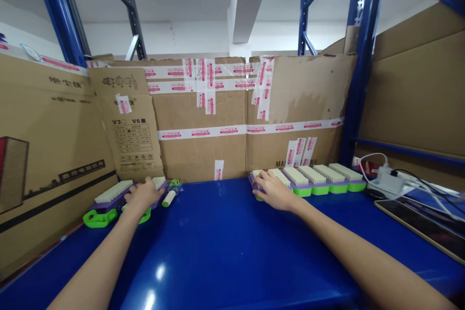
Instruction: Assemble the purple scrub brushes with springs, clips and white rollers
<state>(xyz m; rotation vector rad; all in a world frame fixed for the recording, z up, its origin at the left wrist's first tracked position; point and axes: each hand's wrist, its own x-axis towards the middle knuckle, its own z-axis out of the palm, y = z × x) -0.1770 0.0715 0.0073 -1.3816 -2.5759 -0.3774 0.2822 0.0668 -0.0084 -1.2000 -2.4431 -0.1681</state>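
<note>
Blue counter [210,247], bearing brushes in two groups. Right: one row of six green-based brushes [315,175], long axes running near to far; the leftmost lies directly beneath the right hand [276,192], the nearer one, fingers half-curled, grip uncertain. Left: two purple brushes [115,192] visible, two green handles [100,219], one white-and-green cylinder [169,198]; left hand [143,194] half-closed over the rightmost purple brush, its hold hidden.

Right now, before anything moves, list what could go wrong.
The right hand is at the row's leftmost brush; a sideways bump might push the closely set brushes beside it out of line.
The left hand might nudge the nearby white cylinder and set it rolling.
</note>
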